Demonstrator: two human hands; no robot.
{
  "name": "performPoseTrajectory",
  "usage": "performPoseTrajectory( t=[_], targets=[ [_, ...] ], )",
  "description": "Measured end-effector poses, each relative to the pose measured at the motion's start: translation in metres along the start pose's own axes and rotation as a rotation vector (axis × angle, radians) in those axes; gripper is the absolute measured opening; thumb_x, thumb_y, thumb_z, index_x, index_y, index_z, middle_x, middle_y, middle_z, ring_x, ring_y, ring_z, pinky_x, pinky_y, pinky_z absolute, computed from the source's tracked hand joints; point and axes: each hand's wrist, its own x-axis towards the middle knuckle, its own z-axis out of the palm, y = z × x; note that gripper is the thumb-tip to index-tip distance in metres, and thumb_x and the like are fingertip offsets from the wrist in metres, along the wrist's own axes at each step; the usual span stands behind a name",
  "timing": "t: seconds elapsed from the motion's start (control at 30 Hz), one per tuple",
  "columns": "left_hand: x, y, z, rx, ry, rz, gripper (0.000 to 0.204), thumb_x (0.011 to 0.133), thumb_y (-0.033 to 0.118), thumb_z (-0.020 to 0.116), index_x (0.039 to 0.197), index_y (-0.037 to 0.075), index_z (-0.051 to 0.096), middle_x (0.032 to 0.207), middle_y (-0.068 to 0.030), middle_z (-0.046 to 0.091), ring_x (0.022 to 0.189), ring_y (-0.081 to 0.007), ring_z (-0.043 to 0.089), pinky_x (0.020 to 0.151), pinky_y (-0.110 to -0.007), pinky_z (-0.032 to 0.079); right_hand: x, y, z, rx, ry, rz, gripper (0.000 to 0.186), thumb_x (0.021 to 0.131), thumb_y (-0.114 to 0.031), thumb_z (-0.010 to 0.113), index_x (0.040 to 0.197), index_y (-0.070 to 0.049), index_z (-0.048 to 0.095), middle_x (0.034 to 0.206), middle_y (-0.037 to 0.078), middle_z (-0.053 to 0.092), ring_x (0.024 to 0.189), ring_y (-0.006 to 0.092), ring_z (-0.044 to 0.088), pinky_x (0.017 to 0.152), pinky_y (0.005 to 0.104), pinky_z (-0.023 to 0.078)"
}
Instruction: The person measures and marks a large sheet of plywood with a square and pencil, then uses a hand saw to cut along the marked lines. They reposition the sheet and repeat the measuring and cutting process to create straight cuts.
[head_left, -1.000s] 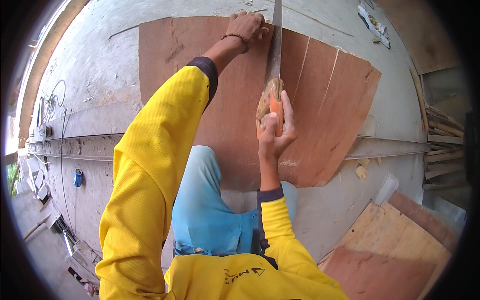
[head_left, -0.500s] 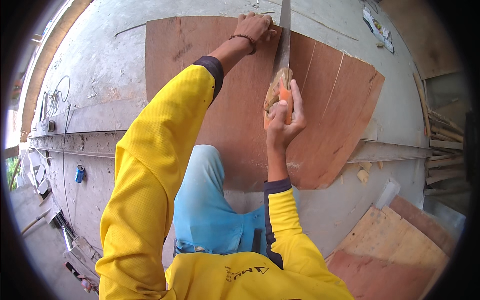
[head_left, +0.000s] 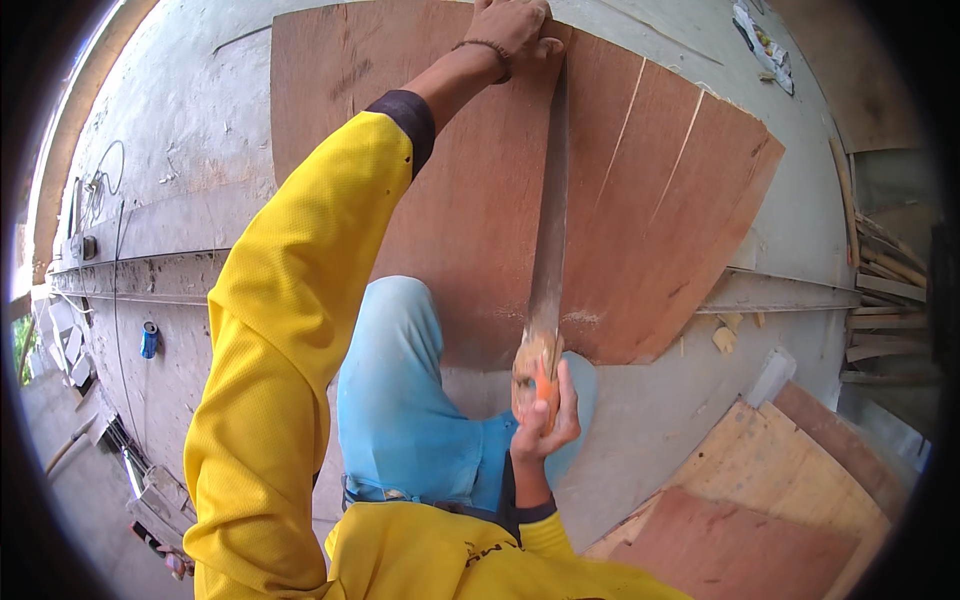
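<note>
A handsaw (head_left: 551,225) lies lengthwise over a reddish-brown plywood sheet (head_left: 440,215), its blade tip at the sheet's far edge. My right hand (head_left: 546,425) is closed around the saw's worn wooden handle (head_left: 529,372), close to my body; the index finger stretches along it. At the far edge of the plywood, just left of the blade tip, my left hand (head_left: 510,28) grips the sheet, the thumb on the face and the fingers partly cut off by the picture's top. Two pale straight slits run through the sheet right of the blade.
A metal beam (head_left: 785,293) passes beneath the plywood. Plywood offcuts (head_left: 770,470) lie at the near right, wood strips (head_left: 885,310) are stacked at far right. A blue can (head_left: 149,340) and tools (head_left: 130,460) are on the left. My knee (head_left: 400,320) is against the sheet's near side.
My right hand has pulled the saw back toward my body, so the blade now lies across the sheet instead of reaching beyond its far edge. My left hand keeps its grip there.
</note>
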Motion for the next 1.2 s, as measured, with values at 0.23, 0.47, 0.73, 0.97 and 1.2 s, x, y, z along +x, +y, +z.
performPoseTrajectory(
  t=[0.23, 0.47, 0.73, 0.97, 1.2],
  targets=[
    [0.003, -0.015, 0.018, 0.117, 0.083, 0.033, 0.037, 0.089, 0.042, 0.069, 0.110, 0.011, 0.066, 0.105, -0.0106, 0.071, 0.112, -0.0314, 0.058, 0.101, -0.049, 0.035, 0.173, 0.017, 0.091, 0.039, 0.004, -0.128, 0.052, 0.102, -0.030, 0.052, 0.143, 0.004, 0.053, 0.107, 0.010, 0.065, 0.076, 0.0116, 0.049, 0.069, 0.0270, 0.044],
    [-0.001, -0.011, 0.018, 0.084, 0.113, 0.043, 0.036, 0.089, 0.040, 0.070, 0.109, 0.010, 0.066, 0.106, -0.0107, 0.071, 0.111, -0.0322, 0.059, 0.101, -0.050, 0.036, -0.018, -0.019, 0.000, -0.013, -0.042, 0.020, 0.065, 0.101, -0.040, 0.049, 0.136, 0.015, 0.051, 0.123, 0.027, 0.068, 0.117, 0.0342, 0.066, 0.101, 0.0425, 0.051],
    [-0.005, 0.003, 0.007, 0.099, 0.075, -0.003, 0.039, 0.088, 0.042, 0.071, 0.111, 0.011, 0.065, 0.112, -0.0094, 0.071, 0.115, -0.0307, 0.058, 0.101, -0.049, 0.037, 0.133, 0.029, 0.078, 0.044, -0.015, -0.025, 0.059, 0.101, -0.037, 0.053, 0.143, 0.004, 0.052, 0.118, 0.015, 0.069, 0.071, 0.0111, 0.053, 0.066, 0.0259, 0.047],
    [-0.002, -0.001, 0.009, 0.064, 0.115, 0.020, 0.039, 0.088, 0.040, 0.070, 0.112, 0.010, 0.065, 0.110, -0.0097, 0.071, 0.114, -0.0305, 0.058, 0.101, -0.048, 0.037, -0.020, -0.010, -0.018, -0.046, -0.068, 0.048, 0.063, 0.101, -0.040, 0.051, 0.135, 0.014, 0.053, 0.123, 0.029, 0.067, 0.114, 0.0339, 0.067, 0.095, 0.0431, 0.054],
    [-0.003, 0.001, 0.006, 0.075, 0.097, 0.010, 0.038, 0.090, 0.038, 0.068, 0.114, 0.009, 0.064, 0.108, -0.0106, 0.070, 0.113, -0.0313, 0.058, 0.101, -0.048, 0.037, 0.144, 0.026, 0.080, 0.058, -0.043, -0.067, 0.052, 0.101, -0.027, 0.052, 0.144, 0.004, 0.051, 0.103, 0.007, 0.065, 0.069, 0.0061, 0.049, 0.061, 0.0239, 0.043]
  ],
)
